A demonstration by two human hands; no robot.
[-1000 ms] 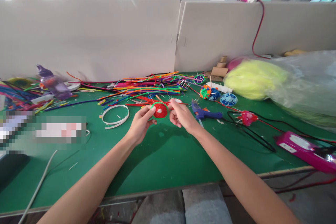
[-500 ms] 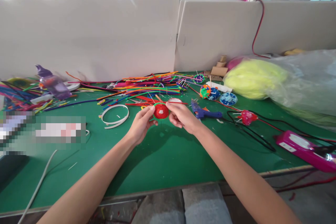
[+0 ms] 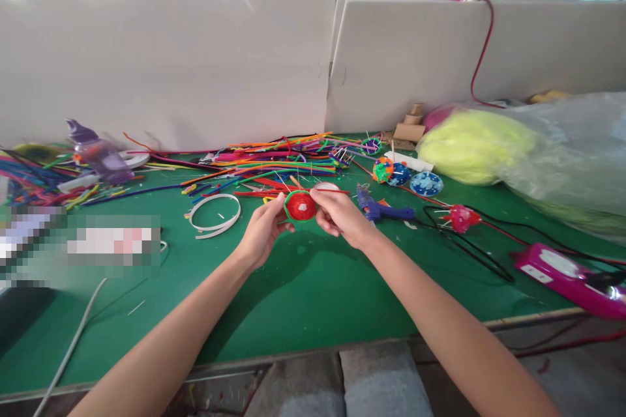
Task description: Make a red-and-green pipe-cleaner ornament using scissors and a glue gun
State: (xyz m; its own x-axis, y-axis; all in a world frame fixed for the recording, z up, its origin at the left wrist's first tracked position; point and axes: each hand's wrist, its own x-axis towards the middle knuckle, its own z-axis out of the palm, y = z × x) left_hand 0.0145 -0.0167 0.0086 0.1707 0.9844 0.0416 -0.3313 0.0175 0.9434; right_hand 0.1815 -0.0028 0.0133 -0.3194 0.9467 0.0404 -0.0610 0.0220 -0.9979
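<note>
Between left hand [image 3: 261, 232] and right hand [image 3: 342, 216], red disc [image 3: 300, 206], rim part-hidden.

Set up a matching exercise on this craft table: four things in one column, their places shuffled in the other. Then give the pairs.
Things
1. red disc
2. blue glue gun
3. white hoop
4. purple bottle

Places
A. at the far left of the green table
B. pinched between the left hand and the right hand
C. on the table, just right of the right hand
D. on the table, left of the left hand

Pairs: 1-B, 2-C, 3-D, 4-A
</note>
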